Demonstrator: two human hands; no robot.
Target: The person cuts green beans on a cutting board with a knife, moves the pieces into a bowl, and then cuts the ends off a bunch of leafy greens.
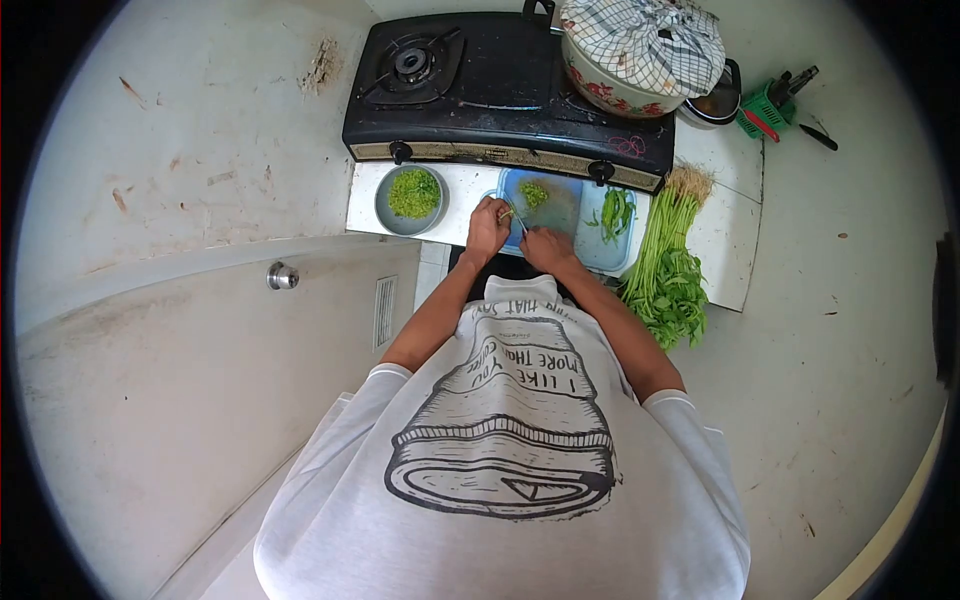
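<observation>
My right hand [548, 250] is closed around a small knife [518, 220], whose blade points up and left toward my other hand. At the left edge of a blue cutting board [560, 222], my left hand [487, 230] pinches a thin green vegetable piece [506, 212], mostly hidden by the fingers. A small heap of chopped green pieces [534, 194] lies on the board. Several longer green pods [614, 212] rest in the light-blue tray [608, 258] to the right. Left of my hands stands a grey bowl [380, 208] filled with chopped greens [414, 192].
A black two-burner stove [500, 85] stands behind the board, bearing a floral pot [610, 92] covered with a checked cloth [650, 40]. Leafy long-stemmed greens [668, 270] lie at right, hanging over the counter edge. Farther right are a green basket [765, 108] and a black-handled knife [820, 137].
</observation>
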